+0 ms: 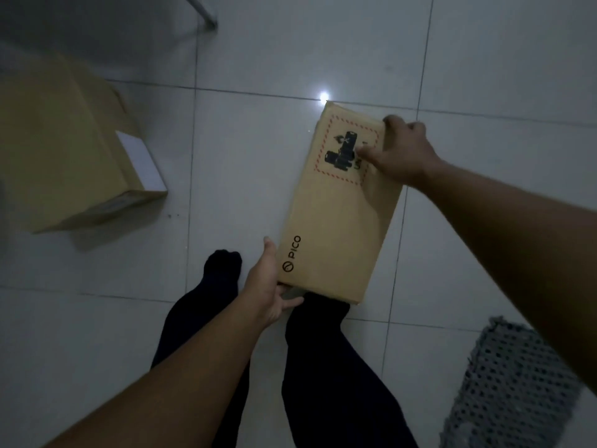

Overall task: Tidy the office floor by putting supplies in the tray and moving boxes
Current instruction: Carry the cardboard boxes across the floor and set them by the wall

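Forearms come in from 7 and 3 o'clock, both hands on the PICO box (339, 221) just right of centre. Left hand (271, 286) grips the near left corner: thumb up the side edge, fingers curled beneath. Right hand (402, 150) grasps the far right edge: thumb flat on the printed top, fingers wrapped over the rim. Opposite corners, so judged a carrying hold that shares the weight and keeps the long flat carton from twisting. Near end overlaps the right trouser leg (323, 367), so the box reads as off the floor; its underside is not visible.

Around: larger carton (64, 150) at 9–10 o'clock, resting on the tiles, white panel on one end, well apart from the held box. Grey mesh tray (510, 383) at 4–5 o'clock, partly hidden by the right forearm; contents cannot be told. Metal furniture leg (206, 14) at 12 o'clock. Dark-socked foot (223, 266) near the left hand.

In the way: own feet directly below the box; larger carton crowds the 9 o'clock side. Tiled floor (258, 140) toward 12 o'clock looks the easier route.
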